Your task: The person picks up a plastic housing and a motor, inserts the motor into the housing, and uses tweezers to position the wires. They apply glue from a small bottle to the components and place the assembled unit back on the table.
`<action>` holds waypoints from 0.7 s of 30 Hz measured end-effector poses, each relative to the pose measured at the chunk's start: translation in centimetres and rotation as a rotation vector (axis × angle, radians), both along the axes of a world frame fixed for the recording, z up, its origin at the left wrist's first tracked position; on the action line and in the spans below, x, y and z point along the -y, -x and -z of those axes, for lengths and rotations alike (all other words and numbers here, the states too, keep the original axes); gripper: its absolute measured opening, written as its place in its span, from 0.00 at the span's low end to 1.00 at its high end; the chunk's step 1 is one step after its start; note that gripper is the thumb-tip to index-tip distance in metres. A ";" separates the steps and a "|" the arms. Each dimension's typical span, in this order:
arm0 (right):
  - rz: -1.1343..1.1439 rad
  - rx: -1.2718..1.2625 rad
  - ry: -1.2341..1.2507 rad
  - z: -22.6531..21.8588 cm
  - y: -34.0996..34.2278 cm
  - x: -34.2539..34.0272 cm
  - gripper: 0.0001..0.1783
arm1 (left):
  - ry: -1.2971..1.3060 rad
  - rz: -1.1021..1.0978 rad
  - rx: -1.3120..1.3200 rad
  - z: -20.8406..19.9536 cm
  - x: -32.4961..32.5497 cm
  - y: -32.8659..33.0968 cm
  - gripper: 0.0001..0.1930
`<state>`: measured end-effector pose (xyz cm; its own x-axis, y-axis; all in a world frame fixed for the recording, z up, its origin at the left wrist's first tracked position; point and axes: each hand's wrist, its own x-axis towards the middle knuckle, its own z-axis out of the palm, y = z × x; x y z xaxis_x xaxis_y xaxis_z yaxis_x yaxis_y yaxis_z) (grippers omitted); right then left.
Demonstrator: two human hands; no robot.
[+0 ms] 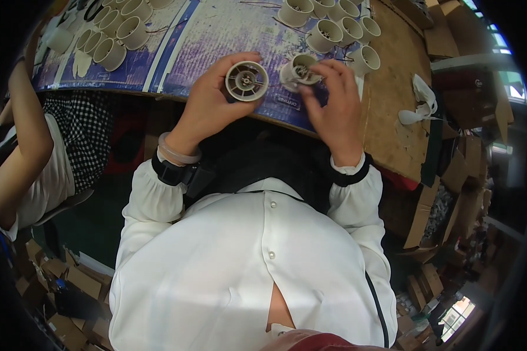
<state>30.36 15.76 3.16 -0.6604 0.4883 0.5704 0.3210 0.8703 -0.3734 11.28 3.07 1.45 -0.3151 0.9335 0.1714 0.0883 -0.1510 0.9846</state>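
My left hand [214,104] is closed around a round cream plastic housing [229,85], its open face turned up. Inside that housing sit a ring of spokes and a small metal hub. To the right, my right hand [336,105] has its thumb and fingers closed at the rim of a second cream cup-shaped housing [287,75], above the table's near edge. Small parts show inside this housing, but the fingers and some blur hide part of it. The two housings are apart.
More cream cups [325,36] with small metal parts and thin dark wires stand at the back right, and others [110,54] at the back left. A blue-and-white sheet [216,29] covers the table. A crumpled white bag [421,99] hangs at its right edge; a co-worker's arm [23,146] is at left.
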 end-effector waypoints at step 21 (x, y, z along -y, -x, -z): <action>-0.007 -0.108 0.275 -0.3 -0.8 2.2 0.09 | 0.047 0.147 0.298 0.2 -0.9 -0.5 0.30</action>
<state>31.15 13.61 3.42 -0.6073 0.6296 0.4845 0.2610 0.7341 -0.6268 11.83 3.93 1.28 -0.2061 0.9774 0.0479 -0.2237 -0.0947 0.9701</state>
